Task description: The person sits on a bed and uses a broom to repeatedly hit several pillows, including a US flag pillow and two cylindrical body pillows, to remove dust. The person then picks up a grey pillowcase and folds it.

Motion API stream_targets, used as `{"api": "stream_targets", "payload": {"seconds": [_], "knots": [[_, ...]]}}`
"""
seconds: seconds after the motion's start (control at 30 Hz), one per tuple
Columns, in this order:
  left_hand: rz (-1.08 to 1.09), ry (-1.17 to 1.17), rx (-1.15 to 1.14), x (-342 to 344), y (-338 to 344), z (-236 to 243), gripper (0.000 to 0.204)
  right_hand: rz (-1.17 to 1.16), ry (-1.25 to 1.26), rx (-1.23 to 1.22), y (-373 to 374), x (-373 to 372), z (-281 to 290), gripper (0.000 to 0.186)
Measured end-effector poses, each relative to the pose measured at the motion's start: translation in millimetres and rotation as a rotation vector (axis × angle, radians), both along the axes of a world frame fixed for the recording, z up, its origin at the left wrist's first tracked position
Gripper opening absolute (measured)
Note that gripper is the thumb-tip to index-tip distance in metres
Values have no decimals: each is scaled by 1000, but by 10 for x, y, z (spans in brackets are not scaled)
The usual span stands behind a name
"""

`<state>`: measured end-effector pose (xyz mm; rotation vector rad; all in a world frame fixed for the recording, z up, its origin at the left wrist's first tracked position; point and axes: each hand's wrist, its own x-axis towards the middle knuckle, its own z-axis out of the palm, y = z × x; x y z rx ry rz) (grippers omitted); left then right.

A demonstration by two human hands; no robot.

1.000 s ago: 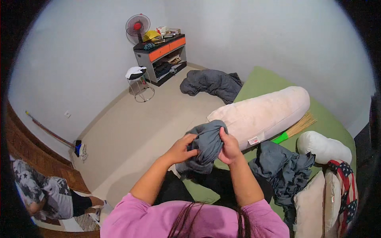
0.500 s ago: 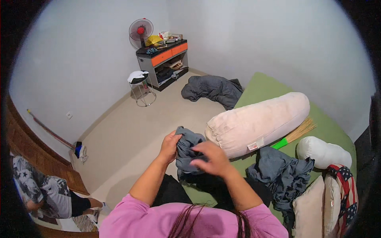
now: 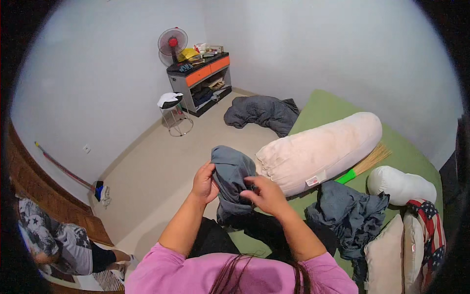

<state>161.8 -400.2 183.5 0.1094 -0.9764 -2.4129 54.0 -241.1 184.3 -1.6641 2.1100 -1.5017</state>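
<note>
In front of my lap hangs a bunched grey cloth [image 3: 231,171], its upper part opened out into a rounded fold. My left hand [image 3: 203,184] grips it by the left edge, thumb toward the cloth. At its right side, my right hand [image 3: 268,195] has thumb and fingers curled at a dark fold; part of the fingertips is hidden in the fabric. On the bed to my right lies more crumpled grey cloth [image 3: 345,213], apart from both hands.
The green bed [image 3: 320,105] carries a long pale bolster [image 3: 325,149], a straw broom [image 3: 364,164], a white pillow [image 3: 401,185] and cushions [image 3: 387,255]. Grey bedding [image 3: 262,112] lies on the floor. Beyond stand a stool [image 3: 171,100] and cabinet [image 3: 200,73]. Another person [image 3: 63,240] is at left.
The grey cloth has been lifted slightly and its top spread wider and smoother. My right hand has gone from spread fingers to curling at the cloth's right side.
</note>
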Motion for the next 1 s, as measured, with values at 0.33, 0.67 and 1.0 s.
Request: {"api": "stream_targets", "payload": {"seconds": [0.33,0.67,1.0], "knots": [[213,-459,-1345,84,168,-497,71,173,-813,-196,-32,-215,-201,11],[-40,-926,-1433,494,-441,-482,53,28,-1191,-699,196,-696,-139,16],[52,-404,-1721,-148,237,-77,22,387,-1344,-358,67,-212,27,12]]}}
